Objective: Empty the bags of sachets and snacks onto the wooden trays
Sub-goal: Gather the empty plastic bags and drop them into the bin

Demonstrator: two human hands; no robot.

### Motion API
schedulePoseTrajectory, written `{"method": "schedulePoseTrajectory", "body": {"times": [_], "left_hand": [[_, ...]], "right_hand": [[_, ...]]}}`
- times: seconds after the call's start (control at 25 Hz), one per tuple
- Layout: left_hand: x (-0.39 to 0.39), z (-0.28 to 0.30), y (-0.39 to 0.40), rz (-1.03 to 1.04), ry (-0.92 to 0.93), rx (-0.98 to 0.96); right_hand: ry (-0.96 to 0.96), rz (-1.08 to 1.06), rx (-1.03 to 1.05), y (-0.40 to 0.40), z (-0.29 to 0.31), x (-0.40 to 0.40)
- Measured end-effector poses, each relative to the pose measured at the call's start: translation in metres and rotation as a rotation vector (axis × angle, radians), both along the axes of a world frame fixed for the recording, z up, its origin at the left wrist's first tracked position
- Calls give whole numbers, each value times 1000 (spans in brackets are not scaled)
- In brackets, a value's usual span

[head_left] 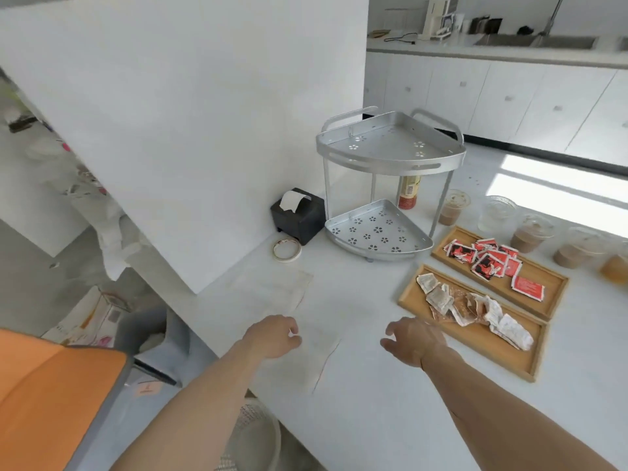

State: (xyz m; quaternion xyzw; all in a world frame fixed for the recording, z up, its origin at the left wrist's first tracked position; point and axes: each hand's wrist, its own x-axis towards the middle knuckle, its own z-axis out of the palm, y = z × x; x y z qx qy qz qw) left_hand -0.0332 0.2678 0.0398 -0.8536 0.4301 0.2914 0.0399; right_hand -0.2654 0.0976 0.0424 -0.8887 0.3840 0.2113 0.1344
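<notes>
Two wooden trays lie side by side at the right of the white counter. The far tray point(550, 283) holds several red sachets point(486, 258). The near tray point(482, 348) holds several white and brown snack packets point(475, 309). Two flat, empty clear bags lie on the counter: one point(272, 288) further back, the other point(317, 360) between my hands. My left hand point(273, 336) hovers at the near bag's upper left corner with its fingers loosely curled. My right hand point(413, 341) hangs just left of the near tray, fingers relaxed, holding nothing.
A silver two-tier corner rack point(384, 205) stands behind the trays, with a bottle point(409, 192) behind it. A black tissue box point(299, 215) and a tape roll point(287, 249) sit against the white partition. Several lidded cups point(530, 232) line the far right. An orange chair point(51, 385) stands at left.
</notes>
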Motion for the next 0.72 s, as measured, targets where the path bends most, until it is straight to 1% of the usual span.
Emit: {"method": "schedulePoseTrajectory", "body": {"times": [0.12,0.2,0.4,0.52,0.6,0.72], "left_hand": [[30,0,30,15,-38,52],[48,-1,43,12,-27,92],[89,-2,55,-68,-19,228],[112,-5,53,-129,-62,271],[127,-8,48,-176,-96,261],[147,-12,38,-290,-213,250]], "right_hand": [[-6,32,3,20,-2,27],[11,56,6,29,-2,45],[76,80,14,50,-13,80],[96,75,7,59,-20,101],[80,51,-4,63,-24,114],[78,2,-7,67,-27,131]]}}
